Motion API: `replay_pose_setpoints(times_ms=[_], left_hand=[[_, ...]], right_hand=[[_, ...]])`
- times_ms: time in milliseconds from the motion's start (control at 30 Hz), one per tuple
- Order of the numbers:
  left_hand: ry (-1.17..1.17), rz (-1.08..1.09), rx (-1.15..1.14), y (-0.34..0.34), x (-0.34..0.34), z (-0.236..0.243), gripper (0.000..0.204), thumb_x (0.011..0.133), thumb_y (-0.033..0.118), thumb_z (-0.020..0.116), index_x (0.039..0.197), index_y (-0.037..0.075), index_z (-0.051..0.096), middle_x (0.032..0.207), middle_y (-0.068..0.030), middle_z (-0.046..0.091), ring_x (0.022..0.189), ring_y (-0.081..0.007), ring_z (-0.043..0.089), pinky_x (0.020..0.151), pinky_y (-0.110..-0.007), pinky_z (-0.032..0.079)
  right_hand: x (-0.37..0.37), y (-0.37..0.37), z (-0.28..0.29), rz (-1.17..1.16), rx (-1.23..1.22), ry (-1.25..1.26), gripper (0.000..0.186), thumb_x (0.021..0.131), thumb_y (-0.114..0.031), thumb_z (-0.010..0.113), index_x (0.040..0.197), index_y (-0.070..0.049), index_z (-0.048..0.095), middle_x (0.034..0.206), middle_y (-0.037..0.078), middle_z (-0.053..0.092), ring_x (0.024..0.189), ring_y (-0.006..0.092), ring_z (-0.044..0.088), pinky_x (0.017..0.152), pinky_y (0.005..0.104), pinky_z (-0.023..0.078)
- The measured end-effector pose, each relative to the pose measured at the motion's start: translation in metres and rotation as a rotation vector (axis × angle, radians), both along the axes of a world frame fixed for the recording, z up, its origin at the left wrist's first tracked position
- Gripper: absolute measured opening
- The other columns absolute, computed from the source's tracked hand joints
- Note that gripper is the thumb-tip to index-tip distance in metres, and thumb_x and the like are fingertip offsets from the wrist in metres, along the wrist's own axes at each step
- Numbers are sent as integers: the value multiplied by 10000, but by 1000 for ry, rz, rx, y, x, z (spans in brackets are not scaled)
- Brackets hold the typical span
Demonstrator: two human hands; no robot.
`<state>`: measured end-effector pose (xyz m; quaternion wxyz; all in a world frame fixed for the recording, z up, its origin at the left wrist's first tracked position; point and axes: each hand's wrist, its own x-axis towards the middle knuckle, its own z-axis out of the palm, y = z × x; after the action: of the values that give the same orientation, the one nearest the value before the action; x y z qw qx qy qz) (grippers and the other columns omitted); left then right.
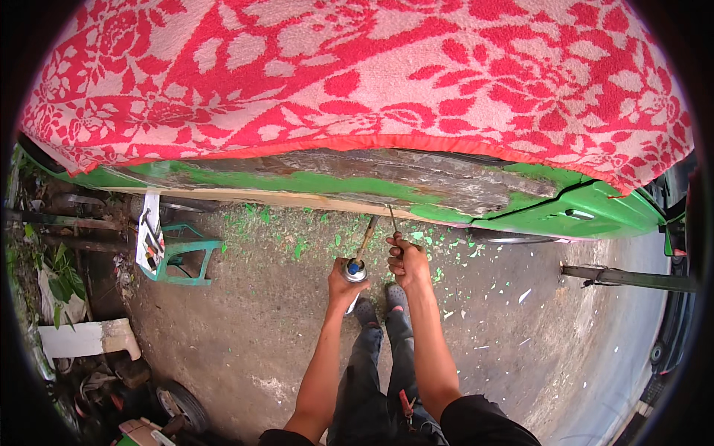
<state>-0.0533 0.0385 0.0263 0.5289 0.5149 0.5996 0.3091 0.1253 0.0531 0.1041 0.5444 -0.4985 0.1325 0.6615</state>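
My left hand (346, 281) is closed around a gas torch (357, 269), a canister with a blue knob, whose long brass nozzle points at the car. In my right hand (407, 260) is a thin-shafted scraping tool (393, 219), its tip at the lower edge of the car's side; its handle is hidden by my fingers. The green car body (297, 181) in front of me has paint partly gone, with grey-brown bare patches (461, 178). Green paint flakes (300, 247) lie on the ground below it. A red and pink flowered blanket (357, 82) covers the upper part of the car.
A green plastic stool (190, 256) stands at the left, with a white sheet and tools (151, 236) on it. Behind it lie a white panel (85, 338) and a tyre (182, 405). From the right, a post (625, 276) juts in. My feet stand on concrete (245, 334).
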Motion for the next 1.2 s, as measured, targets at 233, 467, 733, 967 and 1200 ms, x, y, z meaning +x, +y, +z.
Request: replay_pose_setpoints(times_ms=[233, 467, 733, 967, 1200], left_hand=[[51, 2, -11, 3, 0, 8, 511, 552, 96, 819, 946, 44, 498, 819, -65, 634, 751, -134, 594, 691, -303, 495], [3, 22, -44, 5, -10, -5, 521, 544, 97, 817, 957, 41, 504, 845, -84, 648, 766, -172, 622, 711, -331, 508], [32, 0, -42, 7, -6, -4, 536, 542, 90, 822, 971, 38, 505, 853, -78, 645, 776, -155, 613, 708, -317, 502], [44, -3, -52, 6, -3, 3, 516, 545, 84, 811, 956, 33, 503, 818, -65, 639, 749, -149, 605, 689, -311, 499], [52, -23, -83, 4, -1, 0, 525, 534, 96, 813, 951, 40, 499, 820, -62, 635, 733, -141, 596, 683, -304, 497]], right_hand=[[1, 8, -12, -80, -8, 41, 82, 946, -101, 478, 992, -67, 537, 674, 6, 463, 413, 50, 293, 310, 204, 193], [-10, 9, -9, -54, 3, -9, 72, 942, -94, 486, 982, -77, 544, 671, 6, 474, 403, 51, 295, 303, 202, 194], [-7, 4, -13, -16, 10, -32, 80, 943, -109, 496, 985, -68, 550, 663, 2, 468, 405, 47, 291, 308, 202, 188], [-7, 1, 6, -4, 1, 4, 90, 940, -96, 492, 995, -51, 547, 659, -4, 447, 407, 48, 282, 312, 203, 182], [20, 13, -10, 123, 2, 51, 119, 941, -102, 482, 1014, -22, 530, 626, -17, 416, 410, 42, 281, 314, 204, 172]])
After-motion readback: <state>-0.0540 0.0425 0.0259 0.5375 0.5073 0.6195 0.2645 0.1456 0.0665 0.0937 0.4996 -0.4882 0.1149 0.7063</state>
